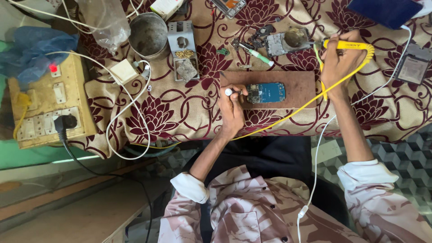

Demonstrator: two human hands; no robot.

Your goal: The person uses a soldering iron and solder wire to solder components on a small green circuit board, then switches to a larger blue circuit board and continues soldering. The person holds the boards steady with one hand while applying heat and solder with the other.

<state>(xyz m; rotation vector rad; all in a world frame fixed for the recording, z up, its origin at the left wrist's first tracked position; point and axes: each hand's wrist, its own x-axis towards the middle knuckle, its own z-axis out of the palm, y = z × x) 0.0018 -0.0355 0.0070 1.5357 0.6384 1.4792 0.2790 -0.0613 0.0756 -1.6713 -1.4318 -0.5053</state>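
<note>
Two hands busy | left hand (231,110) pinches tweezers (232,92) beside circuit board (266,92) | right hand (338,60) grips soldering iron (348,45)

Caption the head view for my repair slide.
Left hand steadies circuit board on wooden board; right hand holds yellow soldering iron.

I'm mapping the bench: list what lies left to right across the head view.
Yellowed switchboard → round metal tin → left hand → blue circuit board → right hand holding yellow soldering iron → dark phone part.
</note>
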